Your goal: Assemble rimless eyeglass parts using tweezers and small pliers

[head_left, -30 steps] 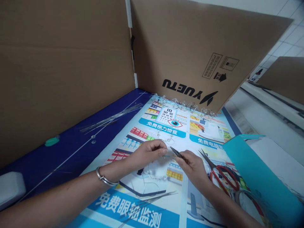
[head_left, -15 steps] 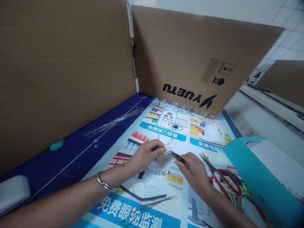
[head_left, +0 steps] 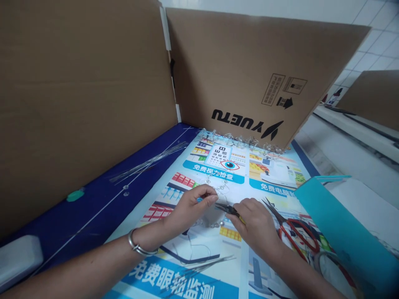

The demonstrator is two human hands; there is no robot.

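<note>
My left hand [head_left: 199,202], with a silver bangle at its wrist, is pinched closed at the middle of the printed sheet; it seems to hold thin wire of a beaded piece. My right hand [head_left: 254,218] is wrapped round dark-nosed pliers [head_left: 227,208], whose tips point left and lie close to my left fingertips. Clear beads [head_left: 213,224] on wire lie below and between the hands, and a few more lie above them. The exact thing between my left fingertips is too small to make out.
Red-handled scissors [head_left: 291,230] and a tape roll [head_left: 333,270] lie right of my right hand, beside a turquoise folder [head_left: 339,220]. Loose wires [head_left: 149,160] lie at the left. Cardboard walls [head_left: 249,74] stand behind, with beaded pieces [head_left: 243,141] along their foot.
The pliers have moved left, their tips now close to my left fingertips. My left hand has hardly moved and stays pinched. The view has shifted slightly.
</note>
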